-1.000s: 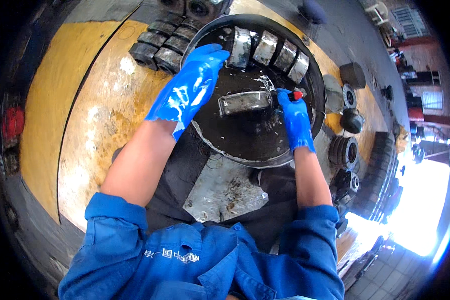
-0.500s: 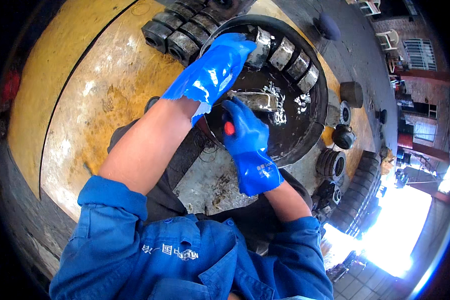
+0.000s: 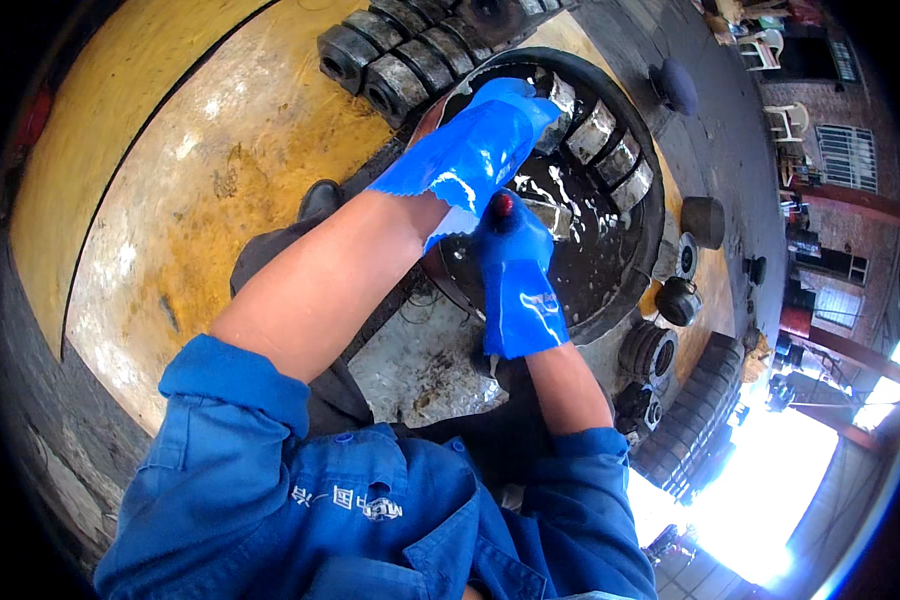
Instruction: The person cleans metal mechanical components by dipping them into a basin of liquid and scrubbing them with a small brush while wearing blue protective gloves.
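A round black basin (image 3: 652, 235) holds dark, shiny liquid. Several grey metal blocks (image 3: 610, 155) lean in a row against its far inner wall. My left hand (image 3: 475, 150), in a blue glove, reaches across the basin, and its fingertips curl down by the leftmost block (image 3: 562, 97); whether they grip it is hidden. My right hand (image 3: 518, 275), also blue-gloved, is closed around a tool with a red end (image 3: 503, 205), held low over the liquid just below my left wrist. A grey metal piece (image 3: 555, 218) lies in the liquid right beside that hand.
A row of dark cylindrical rollers (image 3: 400, 50) lies beyond the basin at top left. Bearing rings and round metal parts (image 3: 652, 350) are stacked at the right. A bent metal sheet (image 3: 420, 370) lies on the floor by my knees. The concrete floor (image 3: 200, 210) is stained yellow.
My right hand has swung left from the basin's right side to its near-left part, under my left wrist. My left hand has stretched further toward the row of blocks.
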### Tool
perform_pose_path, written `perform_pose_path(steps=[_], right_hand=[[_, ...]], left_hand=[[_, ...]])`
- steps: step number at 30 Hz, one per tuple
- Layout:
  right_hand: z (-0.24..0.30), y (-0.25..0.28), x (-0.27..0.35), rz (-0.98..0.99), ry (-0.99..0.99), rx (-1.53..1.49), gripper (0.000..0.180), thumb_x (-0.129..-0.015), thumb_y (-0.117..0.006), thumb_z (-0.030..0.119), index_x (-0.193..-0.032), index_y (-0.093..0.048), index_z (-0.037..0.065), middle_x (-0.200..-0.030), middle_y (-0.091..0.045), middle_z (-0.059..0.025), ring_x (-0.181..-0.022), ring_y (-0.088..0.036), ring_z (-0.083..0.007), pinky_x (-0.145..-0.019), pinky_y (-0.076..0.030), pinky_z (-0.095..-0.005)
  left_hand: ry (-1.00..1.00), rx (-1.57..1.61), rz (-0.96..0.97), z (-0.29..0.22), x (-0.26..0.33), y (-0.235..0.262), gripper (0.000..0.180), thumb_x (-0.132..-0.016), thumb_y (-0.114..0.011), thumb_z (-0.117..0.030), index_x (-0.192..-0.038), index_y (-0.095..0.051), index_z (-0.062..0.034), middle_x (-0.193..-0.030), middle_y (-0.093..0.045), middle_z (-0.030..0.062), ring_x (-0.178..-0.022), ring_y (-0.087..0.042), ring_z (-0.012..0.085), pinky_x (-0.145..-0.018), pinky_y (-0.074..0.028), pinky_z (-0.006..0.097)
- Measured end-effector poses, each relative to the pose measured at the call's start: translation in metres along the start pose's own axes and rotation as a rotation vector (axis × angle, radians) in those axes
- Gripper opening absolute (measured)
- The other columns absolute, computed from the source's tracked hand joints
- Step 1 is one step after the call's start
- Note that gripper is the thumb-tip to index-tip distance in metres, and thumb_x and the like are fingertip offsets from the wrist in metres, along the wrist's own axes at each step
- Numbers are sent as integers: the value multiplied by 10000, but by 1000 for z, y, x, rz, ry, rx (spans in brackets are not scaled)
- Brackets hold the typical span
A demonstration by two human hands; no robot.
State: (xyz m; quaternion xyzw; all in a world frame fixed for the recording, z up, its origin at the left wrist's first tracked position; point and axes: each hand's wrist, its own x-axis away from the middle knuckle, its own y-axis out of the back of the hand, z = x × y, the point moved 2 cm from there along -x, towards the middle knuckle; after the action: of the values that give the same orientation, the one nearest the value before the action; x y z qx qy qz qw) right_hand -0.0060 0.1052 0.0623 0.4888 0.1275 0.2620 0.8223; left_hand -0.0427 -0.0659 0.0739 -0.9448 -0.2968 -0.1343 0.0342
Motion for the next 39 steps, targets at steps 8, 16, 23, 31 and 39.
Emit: perform_pose_path(steps=[8,16,23,31,39], right_hand=[[-27,-34,-6,-27,320,232,203,-900,-715,367,-944,-733,170,-858,-750,-128,-779,-728,-371,-695,-569,-488],[-49,14,3,78,12,34,318,-970,-643,454,-1040,-759,166,-952,-761,-147,-870,-723,-387,-772,-569,-467],[-97,103,-1,-20,-331,-745,260,-955,-733,308,-1065,-775,76,-769,-721,-27,-651,-635,-126,-610,-513,-298],[-147,152,-2,137,-558,-543,403,-897,-710,439,-994,-764,52,-820,-739,-87,-716,-680,-167,-657,-539,-326],[-186,143,1,55,-584,-697,420,-884,-707,431,-967,-737,21,-827,-737,-134,-722,-703,-218,-666,-567,-364]], left_hand=[[39,-96,205,-12,3,-10,598,-926,-709,-438,-1393,-618,-77,-1348,-655,171,-1240,-616,319,-1048,-484,417],[174,191,203,2,15,-34,777,-873,-806,-388,-1503,-504,-48,-1444,-593,166,-1337,-550,316,-1077,-447,433],[-150,-220,333,46,10,-67,964,-741,-881,-443,-1436,-504,108,-1408,-593,291,-1304,-592,381,-1091,-479,442],[-594,-1240,356,73,54,-106,989,-713,-860,-392,-1559,-423,-127,-1516,-512,209,-1389,-508,377,-1180,-408,443],[-288,-1085,334,85,27,-114,905,-740,-837,-205,-1550,-435,-158,-1406,-590,223,-1275,-596,399,-1085,-494,468]])
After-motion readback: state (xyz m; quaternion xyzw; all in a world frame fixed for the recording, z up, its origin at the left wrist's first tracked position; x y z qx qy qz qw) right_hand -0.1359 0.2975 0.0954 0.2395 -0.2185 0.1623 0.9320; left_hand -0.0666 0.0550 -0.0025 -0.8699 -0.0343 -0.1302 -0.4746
